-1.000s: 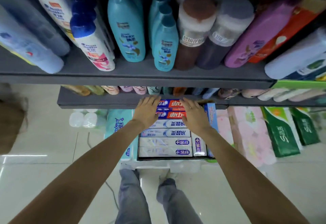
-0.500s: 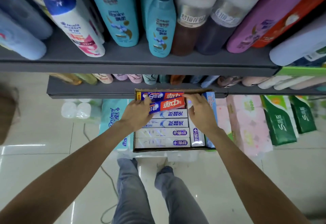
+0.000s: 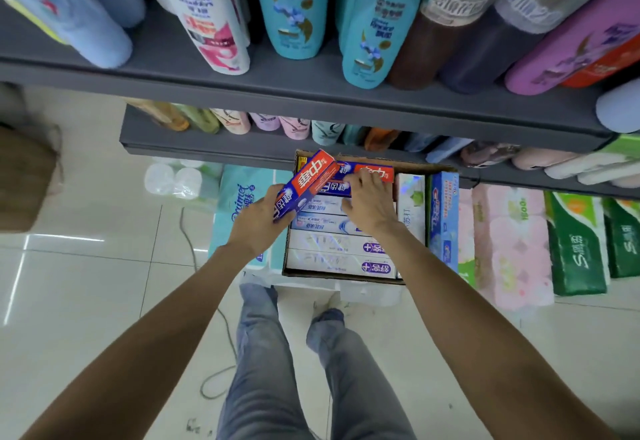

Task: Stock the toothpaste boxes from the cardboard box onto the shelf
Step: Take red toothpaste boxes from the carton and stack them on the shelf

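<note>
Shelving fills the upper frame; the cardboard box [image 3: 346, 275] sits at centre. The left hand [image 3: 258, 221] grips a raised toothpaste box [image 3: 304, 183]; the right hand [image 3: 369, 205] pinches a second toothpaste box [image 3: 375, 173] still inside. Extraction step; next, probably lift toward the shelf [image 3: 277, 93].

a shop: stocked shelves [image 3: 311, 93] of shampoo bottles [image 3: 294, 6].

Light: dim, cool and even.
Glare: white streaks on the glossy floor tiles [image 3: 69, 266] at left.
Blur: shampoo bottles [image 3: 298, 6] soft up close.
Distortion: shelf edge [image 3: 311, 100] bows wide-angle.
</note>
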The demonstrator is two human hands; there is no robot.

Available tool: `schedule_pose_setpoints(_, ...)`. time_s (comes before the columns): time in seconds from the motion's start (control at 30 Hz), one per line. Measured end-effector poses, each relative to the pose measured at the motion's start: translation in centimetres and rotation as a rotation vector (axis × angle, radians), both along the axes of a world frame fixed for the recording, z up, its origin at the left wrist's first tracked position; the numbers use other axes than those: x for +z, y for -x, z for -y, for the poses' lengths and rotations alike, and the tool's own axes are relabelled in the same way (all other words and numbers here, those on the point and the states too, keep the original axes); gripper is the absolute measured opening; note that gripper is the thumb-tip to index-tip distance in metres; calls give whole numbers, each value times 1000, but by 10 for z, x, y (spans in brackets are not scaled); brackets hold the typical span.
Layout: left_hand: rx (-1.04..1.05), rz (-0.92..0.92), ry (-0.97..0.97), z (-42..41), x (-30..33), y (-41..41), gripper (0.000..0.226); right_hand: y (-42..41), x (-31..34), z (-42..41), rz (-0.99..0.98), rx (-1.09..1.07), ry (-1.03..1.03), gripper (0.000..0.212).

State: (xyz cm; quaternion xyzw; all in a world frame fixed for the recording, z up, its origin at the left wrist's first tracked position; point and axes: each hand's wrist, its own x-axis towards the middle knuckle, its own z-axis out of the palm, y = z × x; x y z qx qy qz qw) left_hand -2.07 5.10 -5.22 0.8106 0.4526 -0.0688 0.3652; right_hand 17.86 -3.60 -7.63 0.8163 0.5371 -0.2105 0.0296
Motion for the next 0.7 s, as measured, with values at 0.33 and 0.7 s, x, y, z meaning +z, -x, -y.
schedule_pose_setpoints(0.33,156,71,80,10,-9,16,58,-7,13,-39,382,403,198,40)
schedule_pose_setpoints(0.7,218,175,109,1,-2,24,58,-20,17,-23,286,429,186,43)
